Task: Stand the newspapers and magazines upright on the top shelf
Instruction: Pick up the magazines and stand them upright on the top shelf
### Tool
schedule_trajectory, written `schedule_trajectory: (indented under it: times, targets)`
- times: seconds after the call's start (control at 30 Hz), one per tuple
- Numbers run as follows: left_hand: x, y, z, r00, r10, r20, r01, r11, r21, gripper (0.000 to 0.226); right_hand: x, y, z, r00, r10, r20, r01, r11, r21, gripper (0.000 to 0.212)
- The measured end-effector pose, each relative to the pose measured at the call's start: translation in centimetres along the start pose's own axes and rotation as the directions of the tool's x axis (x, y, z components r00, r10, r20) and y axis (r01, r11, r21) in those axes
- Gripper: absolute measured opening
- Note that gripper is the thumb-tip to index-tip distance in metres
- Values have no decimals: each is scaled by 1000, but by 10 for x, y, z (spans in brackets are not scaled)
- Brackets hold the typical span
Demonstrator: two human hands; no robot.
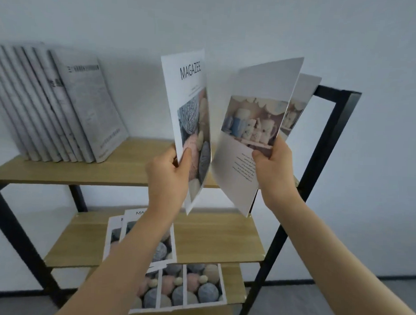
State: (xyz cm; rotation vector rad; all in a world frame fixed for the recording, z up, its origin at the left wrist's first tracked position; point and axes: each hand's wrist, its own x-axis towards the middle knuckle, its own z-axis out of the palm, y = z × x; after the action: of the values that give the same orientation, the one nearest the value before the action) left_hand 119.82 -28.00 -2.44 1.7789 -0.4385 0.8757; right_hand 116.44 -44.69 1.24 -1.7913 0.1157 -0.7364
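- The left hand (168,172) pinches the lower edge of a magazine (191,123) headed "MAGAZEE", thumb on the cover and the other fingers curled behind it.
- That magazine stands nearly upright in the air above the front of the top shelf (131,164); its cover shows balls of yarn.
- The right hand (274,168) grips the lower part of a second magazine (255,135), thumb on the facing page and fingers wrapped round the back.
- This second magazine tilts to the right; its page shows a photo of mugs and jugs with lines of text below. Another page with the same photo (298,104) fans out behind it.
- The two held magazines are close together at their lower corners and spread apart at the top.
- On the left of the top shelf a row of grey newspapers (62,110) stands on edge, leaning left.
- On the middle shelf (223,240) lie flat magazines (161,245) with yarn covers, partly hidden by the left forearm.
- On the lowest shelf (235,283) more yarn-cover magazines (188,288) lie flat, side by side.
- The shelves are light wood in a black metal frame (330,147), set against a pale wall.
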Motion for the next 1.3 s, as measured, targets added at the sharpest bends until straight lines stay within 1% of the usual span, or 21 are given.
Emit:
schedule_trajectory:
  times: [0.1,0.3,0.37,0.43,0.47,0.5,0.53,0.57,0.6,0.67,0.8,0.87,0.93,0.97,1.03,1.1,1.13,1.17,1.2,1.27,1.3]
  targets:
    - [8,-13,36,998,-57,40,57,998,2,58,25,21,-8,996,49,-68,-51,999,-21,40]
    - [26,-23,96,995,-78,58,77,997,23,57,71,59,-26,980,81,-181,-90,995,-44,42]
    - [32,-22,111,997,-33,67,32,999,23,57,81,71,-30,974,66,-219,-80,995,-56,43]
    - [36,-20,125,998,30,47,-32,999,42,57,91,84,-32,963,62,-263,-82,994,-66,44]
    - [39,-21,132,997,56,50,-59,997,51,53,97,90,-32,957,65,-283,-89,993,-75,46]
    - [41,-23,138,996,58,61,-62,996,68,44,100,93,-31,954,65,-293,-93,992,-85,49]
    - [43,-25,146,995,33,90,-42,994,105,32,105,96,-31,954,63,-294,-94,991,-94,54]
    - [44,-27,152,987,-26,156,0,987,162,29,110,98,-30,956,55,-289,-86,992,-97,61]
    - [44,-30,157,969,-72,235,20,977,213,35,113,97,-29,959,52,-279,-79,993,-87,67]
    - [46,-35,165,927,-91,363,-9,964,266,43,123,98,-26,963,70,-261,-78,997,-23,73]
    - [54,-36,179,890,-85,449,-31,969,244,45,140,101,-16,965,77,-251,-78,997,5,85]
    - [59,-36,188,876,-124,467,-6,963,268,48,150,108,-16,957,93,-273,-88,996,30,87]
    - [65,-35,196,845,-170,507,20,957,288,53,158,112,-19,949,127,-290,-113,991,65,84]
    - [68,-35,199,813,-183,553,28,960,278,52,160,113,-20,946,144,-292,-125,989,84,80]
    - [74,-39,206,708,-191,679,46,973,226,49,165,115,-23,951,167,-260,-144,984,106,70]
    - [80,-42,215,591,-210,779,96,977,191,55,167,119,-27,964,165,-207,-147,984,100,63]
    - [82,-44,220,547,-212,810,103,977,186,59,168,120,-30,971,156,-181,-141,986,94,60]
    - [84,-45,226,520,-210,828,99,978,186,62,167,120,-33,978,141,-155,-128,988,91,58]
    - [85,-45,232,515,-202,833,94,979,180,66,166,119,-37,983,128,-128,-116,988,97,55]
    - [87,-45,243,526,-154,836,110,988,112,75,162,115,-46,991,103,-82,-91,985,145,51]
    - [88,-45,247,522,-135,842,141,987,71,77,160,113,-50,994,91,-65,-79,982,170,49]
